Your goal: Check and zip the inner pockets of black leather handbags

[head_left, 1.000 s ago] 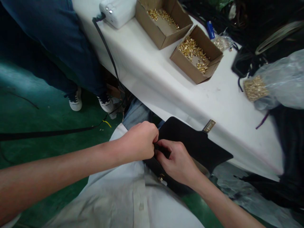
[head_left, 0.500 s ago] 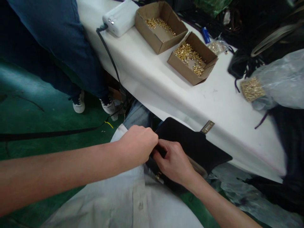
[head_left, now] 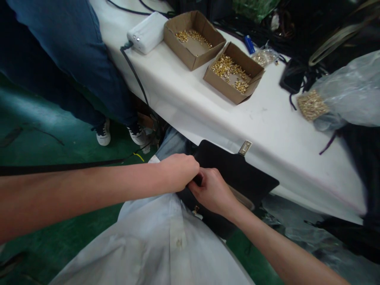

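Note:
A black handbag (head_left: pixel 234 166) rests on my lap with its flap raised toward the table. At the flap's edge is a metal clasp plate (head_left: pixel 245 148), and a small gold-coloured lock piece (head_left: pixel 196 209) shows on the bag's front. My left hand (head_left: pixel 181 172) is closed at the bag's left end, fingertips hidden from view. Against it, my right hand (head_left: pixel 210 190) is closed too, thumb and fingers curled together at the same spot. What the two hands pinch between them is hidden.
On the white table (head_left: pixel 178 95) stand two cardboard boxes (head_left: pixel 190 59) of small gold-coloured metal parts. A white device (head_left: pixel 147 33) with a cable, a blue lighter-like object (head_left: pixel 249 44) and plastic bags (head_left: pixel 353 91) lie there too. Another person's legs (head_left: pixel 68 59) are at the left.
The view has shifted slightly. The handbag and both hands sit a little higher and the flap a little further left in the picture; both hands stay closed together at the bag's left end.

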`<state>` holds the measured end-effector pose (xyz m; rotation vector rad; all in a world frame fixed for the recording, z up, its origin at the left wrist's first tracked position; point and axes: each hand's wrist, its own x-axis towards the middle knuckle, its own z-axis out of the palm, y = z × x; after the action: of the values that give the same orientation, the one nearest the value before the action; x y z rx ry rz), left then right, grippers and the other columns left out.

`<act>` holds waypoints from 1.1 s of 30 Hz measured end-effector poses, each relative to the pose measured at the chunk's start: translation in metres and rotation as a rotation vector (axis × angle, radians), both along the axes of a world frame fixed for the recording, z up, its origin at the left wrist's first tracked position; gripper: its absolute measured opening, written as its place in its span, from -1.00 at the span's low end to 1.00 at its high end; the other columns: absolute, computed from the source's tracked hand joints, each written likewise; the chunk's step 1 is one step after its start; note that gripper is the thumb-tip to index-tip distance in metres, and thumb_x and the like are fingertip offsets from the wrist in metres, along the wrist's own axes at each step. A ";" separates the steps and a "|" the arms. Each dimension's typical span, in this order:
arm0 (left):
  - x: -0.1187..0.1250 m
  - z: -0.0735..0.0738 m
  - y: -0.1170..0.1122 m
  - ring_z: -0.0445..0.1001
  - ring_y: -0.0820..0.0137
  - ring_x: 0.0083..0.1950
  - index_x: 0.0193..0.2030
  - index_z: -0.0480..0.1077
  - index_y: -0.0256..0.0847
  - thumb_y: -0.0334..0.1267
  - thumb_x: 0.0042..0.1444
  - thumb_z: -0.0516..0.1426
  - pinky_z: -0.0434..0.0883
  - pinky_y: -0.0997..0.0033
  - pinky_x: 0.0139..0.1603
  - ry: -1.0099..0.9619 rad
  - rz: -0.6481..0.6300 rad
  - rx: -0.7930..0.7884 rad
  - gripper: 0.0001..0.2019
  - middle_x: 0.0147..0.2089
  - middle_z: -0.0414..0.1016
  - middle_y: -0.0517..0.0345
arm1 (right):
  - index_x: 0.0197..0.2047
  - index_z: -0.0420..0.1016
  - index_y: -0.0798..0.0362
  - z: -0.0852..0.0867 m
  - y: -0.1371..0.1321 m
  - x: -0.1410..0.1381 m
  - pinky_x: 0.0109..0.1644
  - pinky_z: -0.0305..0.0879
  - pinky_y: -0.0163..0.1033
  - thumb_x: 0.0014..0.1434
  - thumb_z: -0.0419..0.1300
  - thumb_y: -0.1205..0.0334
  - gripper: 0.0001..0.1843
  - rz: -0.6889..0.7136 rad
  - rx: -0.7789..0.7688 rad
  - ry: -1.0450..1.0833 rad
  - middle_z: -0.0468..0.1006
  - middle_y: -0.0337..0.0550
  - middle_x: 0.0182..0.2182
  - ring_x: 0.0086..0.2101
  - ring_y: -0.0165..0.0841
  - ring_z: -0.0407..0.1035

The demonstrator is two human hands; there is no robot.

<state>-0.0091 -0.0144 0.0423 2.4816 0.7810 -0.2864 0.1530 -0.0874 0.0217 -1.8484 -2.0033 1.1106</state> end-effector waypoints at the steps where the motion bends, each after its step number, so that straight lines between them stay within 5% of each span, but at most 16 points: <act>1: -0.001 0.000 0.000 0.72 0.10 -0.19 -0.18 0.68 -0.29 -0.52 0.07 0.34 0.61 0.28 -0.12 0.012 0.012 0.011 -0.82 -0.24 0.70 -0.10 | -0.33 0.60 0.02 -0.001 0.000 -0.001 -0.35 0.16 -0.27 0.15 0.26 0.38 -0.90 0.000 0.001 0.001 0.65 -0.20 -0.45 -0.42 -0.32 0.46; 8: -0.007 0.004 0.006 0.72 0.08 -0.20 -0.24 0.68 -0.24 -0.49 0.15 0.29 0.58 0.27 -0.15 -0.011 0.042 0.050 -0.87 -0.26 0.69 -0.10 | -0.31 0.62 -0.01 0.000 -0.002 -0.001 -0.38 0.11 -0.25 0.13 0.23 0.41 -0.84 0.037 -0.005 0.033 0.65 -0.23 -0.44 -0.45 -0.34 0.43; 19: -0.024 -0.016 -0.004 0.72 0.04 -0.20 -0.20 0.65 -0.24 -0.45 0.11 0.27 0.49 0.24 -0.30 -0.057 -0.010 0.099 -0.85 -0.24 0.73 -0.09 | -0.42 0.52 0.00 -0.006 -0.002 -0.003 -0.36 0.02 -0.19 0.15 0.25 0.34 -0.89 -0.028 0.024 0.018 0.58 -0.23 -0.49 -0.47 -0.34 0.36; 33: -0.024 -0.015 0.008 0.70 0.11 -0.27 -0.26 0.67 -0.23 -0.55 0.12 0.26 0.39 0.28 -0.36 -0.115 -0.113 0.072 -0.82 -0.33 0.70 -0.06 | -0.24 0.68 0.00 -0.002 -0.003 0.003 -0.30 0.24 -0.21 0.25 0.24 0.33 -0.84 -0.008 -0.009 0.072 0.73 -0.17 -0.34 -0.33 -0.23 0.58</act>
<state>-0.0328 -0.0065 0.0272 2.5891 0.6155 -0.1565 0.1561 -0.0904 0.0193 -1.7926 -1.9536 1.1680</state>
